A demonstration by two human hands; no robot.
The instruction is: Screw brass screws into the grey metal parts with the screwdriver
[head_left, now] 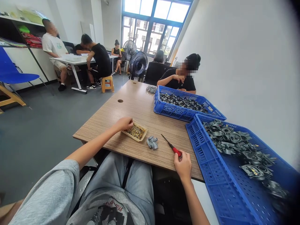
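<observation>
My left hand (126, 123) is over the near-left edge of a shallow cream tray (145, 131), its fingers pinched together. Whatever is between those fingertips, if anything, is too small to make out. Many small brass-coloured metal pieces (136, 132) fill the tray. In my right hand (183, 164) is a screwdriver (174, 150) with a red and black handle; its dark shaft points away to the left, over the table. Between the tray and the screwdriver a grey cast-metal part (152, 142) lies on the wood-grain table (112, 120), with neither hand touching it.
To the right, a blue crate (199, 147) contains many metal castings (232, 137). Another blue crate (172, 109) behind it holds darker parts. A person in black (188, 82) sits at the table's far side, near a round pile of metal pieces (152, 89). Fans (138, 64) stand beyond.
</observation>
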